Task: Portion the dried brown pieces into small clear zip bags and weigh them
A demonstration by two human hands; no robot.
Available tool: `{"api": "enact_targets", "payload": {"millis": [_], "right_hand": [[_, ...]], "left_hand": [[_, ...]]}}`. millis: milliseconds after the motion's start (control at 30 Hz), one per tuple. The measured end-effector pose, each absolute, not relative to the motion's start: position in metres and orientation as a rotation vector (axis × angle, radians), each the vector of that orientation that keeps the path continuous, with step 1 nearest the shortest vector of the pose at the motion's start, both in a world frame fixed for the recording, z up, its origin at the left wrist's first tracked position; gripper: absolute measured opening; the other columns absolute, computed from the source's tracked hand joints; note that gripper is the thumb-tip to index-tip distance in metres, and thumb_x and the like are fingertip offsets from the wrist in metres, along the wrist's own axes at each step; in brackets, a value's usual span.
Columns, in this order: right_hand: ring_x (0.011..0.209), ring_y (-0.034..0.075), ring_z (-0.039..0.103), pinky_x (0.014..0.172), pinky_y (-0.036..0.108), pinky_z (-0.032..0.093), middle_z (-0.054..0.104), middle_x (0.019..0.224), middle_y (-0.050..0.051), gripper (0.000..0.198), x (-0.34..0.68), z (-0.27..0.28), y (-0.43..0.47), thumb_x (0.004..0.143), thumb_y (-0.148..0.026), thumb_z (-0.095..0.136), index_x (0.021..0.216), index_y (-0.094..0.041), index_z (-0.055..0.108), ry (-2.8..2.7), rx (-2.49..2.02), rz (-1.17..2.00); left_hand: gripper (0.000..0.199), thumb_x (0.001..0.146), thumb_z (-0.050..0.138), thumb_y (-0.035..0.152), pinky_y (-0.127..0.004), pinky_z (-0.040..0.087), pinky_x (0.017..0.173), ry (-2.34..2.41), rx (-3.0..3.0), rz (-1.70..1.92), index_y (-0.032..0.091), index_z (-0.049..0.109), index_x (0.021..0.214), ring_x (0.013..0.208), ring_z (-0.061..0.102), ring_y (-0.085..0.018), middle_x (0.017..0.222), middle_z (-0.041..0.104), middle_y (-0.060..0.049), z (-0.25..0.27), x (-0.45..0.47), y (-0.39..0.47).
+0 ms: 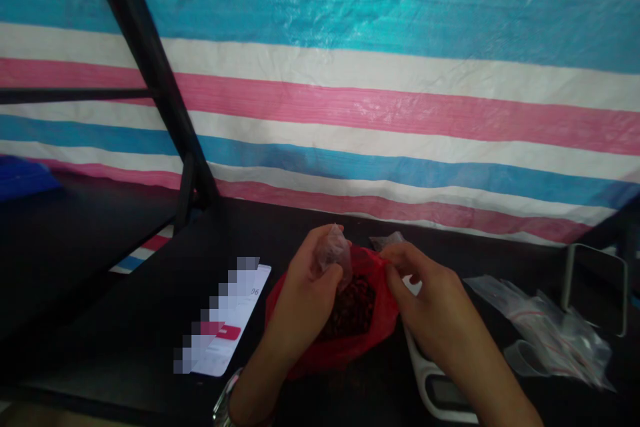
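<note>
A red plastic bag (pixel 345 352) stands open on the black table, with many small dark red, bean-like pieces (pixel 353 310) inside. My left hand (pixel 315 280) is closed on a crumpled clear plastic bag (pixel 334 252) over the opening. Whether anything is inside that clear bag I cannot tell. The thumb and fingers of my right hand (pixel 420 280) pinch the rim of the red bag on its right side. A white scale (pixel 425 377) lies partly hidden under my right forearm.
A lit phone (pixel 225 327) lies left of the red bag. To the right are clear zip bags (pixel 545 327), a small clear cup (pixel 525 357) and an upright rectangular frame (pixel 597 290). Behind hangs a striped plastic sheet (pixel 375 107). A black metal post (pixel 145 60) slants at the left.
</note>
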State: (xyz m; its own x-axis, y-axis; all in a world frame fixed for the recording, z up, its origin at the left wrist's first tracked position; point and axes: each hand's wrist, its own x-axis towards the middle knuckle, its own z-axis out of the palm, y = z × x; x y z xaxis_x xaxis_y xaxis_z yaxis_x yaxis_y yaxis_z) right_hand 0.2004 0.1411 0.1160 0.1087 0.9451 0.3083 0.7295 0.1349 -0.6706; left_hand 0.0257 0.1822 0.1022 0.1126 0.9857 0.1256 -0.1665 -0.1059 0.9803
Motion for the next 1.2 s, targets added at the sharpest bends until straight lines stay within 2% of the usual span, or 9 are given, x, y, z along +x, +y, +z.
{"api": "enact_targets", "payload": {"millis": [333, 500, 600, 733, 900, 1000, 1100, 1200], "right_hand": [[0.081, 0.025, 0.077, 0.074, 0.037, 0.054, 0.085, 0.1, 0.007, 0.029, 0.205, 0.117, 0.141, 0.094, -0.034, 0.053, 0.105, -0.025, 0.077, -1.54, -1.686, 0.23], [0.083, 0.026, 0.077, 0.077, 0.039, 0.053, 0.084, 0.097, 0.005, 0.026, 0.209, 0.118, 0.139, 0.095, -0.036, 0.054, 0.101, -0.027, 0.077, -1.489, -1.72, 0.217], [0.089, 0.027, 0.077, 0.082, 0.041, 0.055, 0.084, 0.1, 0.006, 0.024, 0.21, 0.118, 0.138, 0.096, -0.035, 0.055, 0.099, -0.027, 0.077, -1.482, -1.692, 0.188], [0.097, 0.028, 0.076, 0.092, 0.044, 0.055, 0.083, 0.104, 0.006, 0.021, 0.205, 0.123, 0.136, 0.097, -0.033, 0.057, 0.098, -0.027, 0.078, -1.494, -1.579, 0.068], [0.099, 0.026, 0.075, 0.092, 0.043, 0.056, 0.082, 0.105, 0.003, 0.021, 0.196, 0.132, 0.129, 0.101, -0.03, 0.057, 0.099, -0.029, 0.077, -1.516, -1.494, 0.043], [0.097, 0.026, 0.075, 0.09, 0.042, 0.056, 0.082, 0.104, 0.004, 0.021, 0.194, 0.134, 0.127, 0.101, -0.027, 0.057, 0.099, -0.028, 0.078, -1.545, -1.476, 0.033], [0.098, 0.026, 0.074, 0.092, 0.043, 0.055, 0.081, 0.103, 0.003, 0.02, 0.194, 0.135, 0.127, 0.099, -0.023, 0.058, 0.098, -0.028, 0.077, -1.574, -1.461, 0.053], [0.101, 0.026, 0.072, 0.095, 0.044, 0.053, 0.08, 0.105, 0.003, 0.02, 0.194, 0.133, 0.128, 0.098, -0.019, 0.059, 0.1, -0.028, 0.077, -1.616, -1.45, 0.063]], "left_hand": [[0.056, 0.074, 0.055, 0.01, -0.033, 0.055, 0.097, 0.966, 1.313, 1.265, 0.027, 0.068, 0.125, 0.109, 0.072, -0.021, 0.119, 0.076, -0.002, 0.102, 0.025, 0.178], [0.063, 0.07, 0.053, 0.011, -0.029, 0.054, 0.083, 1.021, 1.294, 1.194, 0.032, 0.069, 0.127, 0.105, 0.071, -0.021, 0.116, 0.076, 0.001, 0.103, 0.02, 0.178], [0.069, 0.065, 0.051, 0.011, -0.029, 0.054, 0.08, 0.981, 1.229, 1.172, 0.034, 0.069, 0.128, 0.104, 0.072, -0.021, 0.112, 0.077, 0.002, 0.104, 0.017, 0.178], [0.069, 0.063, 0.053, 0.011, -0.031, 0.054, 0.091, 0.967, 1.246, 1.156, 0.031, 0.071, 0.126, 0.11, 0.072, -0.023, 0.118, 0.077, 0.001, 0.106, 0.013, 0.18], [0.068, 0.063, 0.053, 0.012, -0.034, 0.051, 0.1, 0.942, 1.19, 1.249, 0.028, 0.072, 0.127, 0.117, 0.07, -0.025, 0.12, 0.078, -0.001, 0.108, 0.013, 0.181], [0.067, 0.061, 0.052, 0.013, -0.033, 0.051, 0.093, 0.98, 1.251, 1.159, 0.029, 0.075, 0.121, 0.111, 0.069, -0.025, 0.118, 0.077, 0.0, 0.107, 0.015, 0.178], [0.073, 0.058, 0.052, 0.013, -0.032, 0.051, 0.084, 0.934, 1.249, 1.117, 0.03, 0.073, 0.125, 0.102, 0.068, -0.024, 0.115, 0.077, 0.0, 0.106, 0.016, 0.177], [0.07, 0.058, 0.051, 0.011, -0.032, 0.05, 0.088, 0.92, 1.265, 1.122, 0.03, 0.072, 0.122, 0.107, 0.066, -0.024, 0.114, 0.075, 0.0, 0.104, 0.017, 0.178]]}}
